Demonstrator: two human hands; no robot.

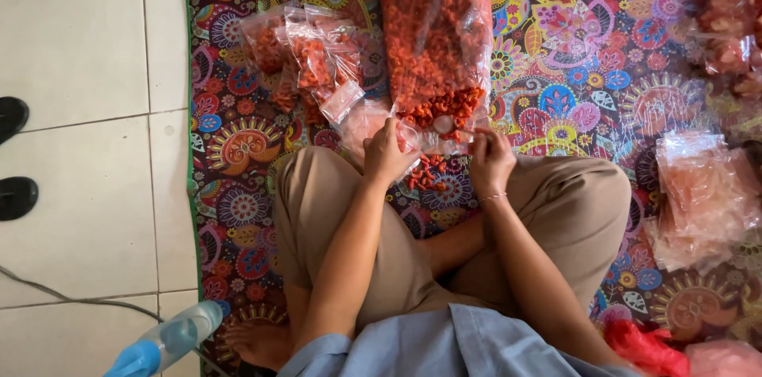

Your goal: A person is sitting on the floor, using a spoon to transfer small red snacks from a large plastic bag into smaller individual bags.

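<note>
Crinkled clear plastic and orange-red snack pieces on a bright paisley mat.

The left hand (386, 156) has its grip closed around a small clear bag (367, 125) beside the knee; the right hand (490, 159) pinches at the open mouth of the large clear sack (435, 28), packed with rough orange-red pieces (444, 105). Filled small bags (305, 55) lie left of the sack, and a stack of flat empty bags (702, 194) sits to the right on the patterned mat (587, 67).
</note>
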